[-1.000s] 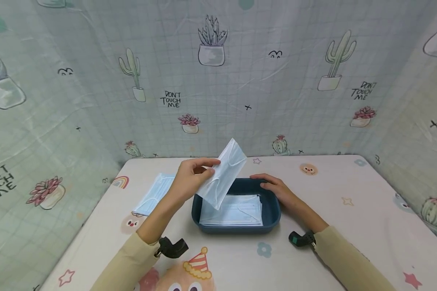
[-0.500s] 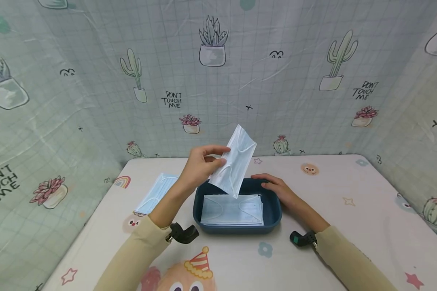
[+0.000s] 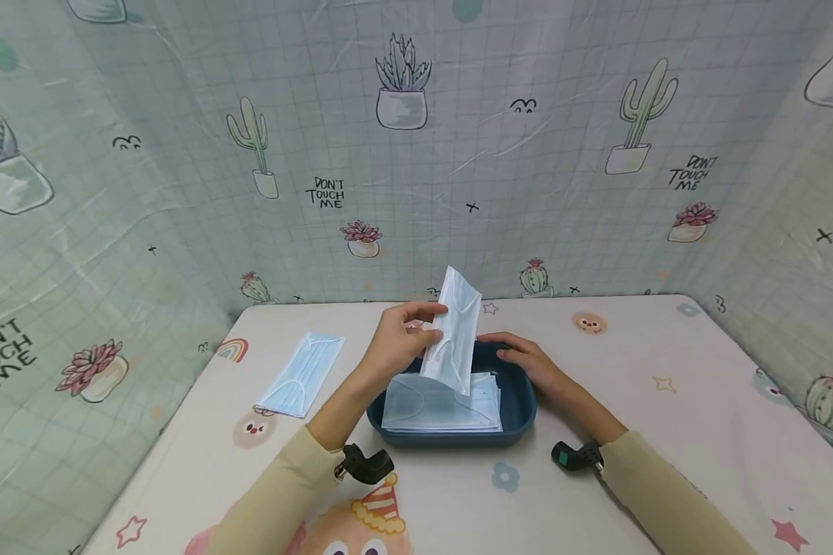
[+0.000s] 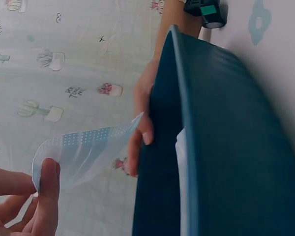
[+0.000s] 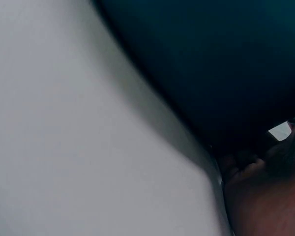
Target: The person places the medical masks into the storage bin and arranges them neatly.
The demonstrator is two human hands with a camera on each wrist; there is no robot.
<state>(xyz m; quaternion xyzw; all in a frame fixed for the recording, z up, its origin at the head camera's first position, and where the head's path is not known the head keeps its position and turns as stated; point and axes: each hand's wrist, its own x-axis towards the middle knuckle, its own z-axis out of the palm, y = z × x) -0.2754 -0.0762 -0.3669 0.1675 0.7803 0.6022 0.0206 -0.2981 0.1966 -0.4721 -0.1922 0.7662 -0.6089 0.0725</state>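
Observation:
My left hand (image 3: 408, 339) pinches a light blue face mask (image 3: 456, 331) by its left edge, between thumb and fingers. The mask hangs upright over a dark blue plastic bin (image 3: 451, 439), its lower end just above the stack of masks (image 3: 437, 408) inside. In the left wrist view, the held mask (image 4: 83, 152) bows away from the fingertips. At the bin's far right corner my right hand (image 3: 527, 361) grips the rim, with the thumb reaching over it. The right wrist view is dark, showing mostly the bin's outer wall (image 5: 216, 59) and part of the hand.
Another blue face mask (image 3: 304, 374) lies flat on the printed white tabletop (image 3: 597, 478), left of the bin. A patterned cloth (image 3: 486, 154) hangs behind the table and along its sides. Each wrist wears a small black camera (image 3: 368, 465).
The left hand has carried its mask to the right, first rising, then lowering toward the stack. The mask on the table has come fully into sight. The right hand and bin stay put.

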